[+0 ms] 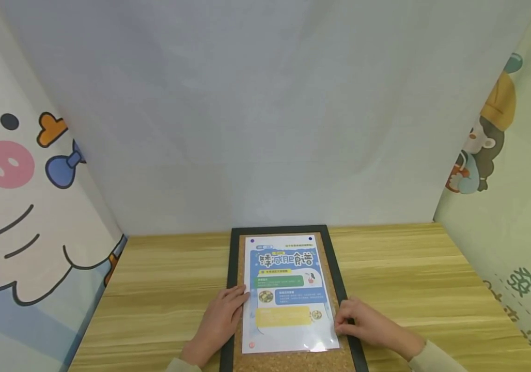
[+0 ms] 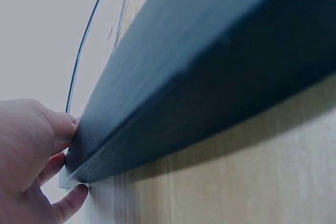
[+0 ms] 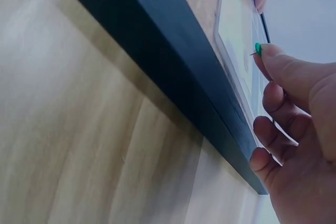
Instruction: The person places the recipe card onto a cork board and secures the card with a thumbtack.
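A laminated sheet point(image 1: 289, 297) with blue, green and yellow printed blocks lies on a cork board point(image 1: 293, 360) with a black frame point(image 1: 333, 258). A purple pin point(image 1: 252, 241) and a dark blue pin point(image 1: 310, 238) sit in its top corners. My left hand point(image 1: 218, 321) rests on the board's left side, fingertips at the sheet's edge, thumb low by the frame in the left wrist view. On the other side, my right hand point(image 1: 363, 323) pinches a green push pin point(image 3: 258, 49) between thumb and forefinger, its metal point bare over the sheet's lower right part.
The board lies flat on a wood-grain table point(image 1: 409, 274). Behind it hangs a plain pale curtain point(image 1: 270, 129). Cartoon-printed cloths stand along the left point(image 1: 37, 217) and right sides. Light glares off the sheet's lower right corner.
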### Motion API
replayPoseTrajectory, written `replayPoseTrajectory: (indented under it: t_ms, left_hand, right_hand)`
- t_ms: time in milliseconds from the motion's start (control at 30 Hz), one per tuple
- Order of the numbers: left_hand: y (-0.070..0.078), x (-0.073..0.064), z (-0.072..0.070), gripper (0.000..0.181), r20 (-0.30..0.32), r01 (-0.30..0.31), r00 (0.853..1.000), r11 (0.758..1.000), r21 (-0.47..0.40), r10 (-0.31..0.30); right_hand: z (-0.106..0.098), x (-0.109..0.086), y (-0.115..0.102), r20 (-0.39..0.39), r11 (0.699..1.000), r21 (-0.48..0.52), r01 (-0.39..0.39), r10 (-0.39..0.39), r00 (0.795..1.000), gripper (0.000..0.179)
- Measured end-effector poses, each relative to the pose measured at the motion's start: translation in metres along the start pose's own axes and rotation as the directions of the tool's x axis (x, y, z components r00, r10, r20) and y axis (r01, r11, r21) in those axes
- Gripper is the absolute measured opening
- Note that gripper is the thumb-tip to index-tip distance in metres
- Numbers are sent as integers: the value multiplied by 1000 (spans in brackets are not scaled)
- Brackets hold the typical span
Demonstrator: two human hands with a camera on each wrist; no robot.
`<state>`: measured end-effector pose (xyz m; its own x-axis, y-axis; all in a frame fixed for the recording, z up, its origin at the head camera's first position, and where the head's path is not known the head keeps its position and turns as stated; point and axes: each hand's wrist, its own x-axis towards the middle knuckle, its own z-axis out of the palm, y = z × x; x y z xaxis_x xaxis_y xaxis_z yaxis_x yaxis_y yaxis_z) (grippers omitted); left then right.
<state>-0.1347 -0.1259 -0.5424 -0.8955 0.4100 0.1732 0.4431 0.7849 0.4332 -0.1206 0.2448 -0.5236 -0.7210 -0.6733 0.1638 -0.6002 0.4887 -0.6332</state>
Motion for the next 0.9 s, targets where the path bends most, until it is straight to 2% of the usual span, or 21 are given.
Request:
replayPoseTrajectory:
  t_ms: [533,900]
  left_hand:
    - [-1,-1,2,31,-22,-16,1000,1000,1,16]
    - [-2,-1,4,31,-44,-30,999,1000,-6,29]
  right_hand:
    - [7,5,-9,123,995,-3,-95,94,988,11]
    - [9,5,-8,124,997,-44,-66,71,990,12]
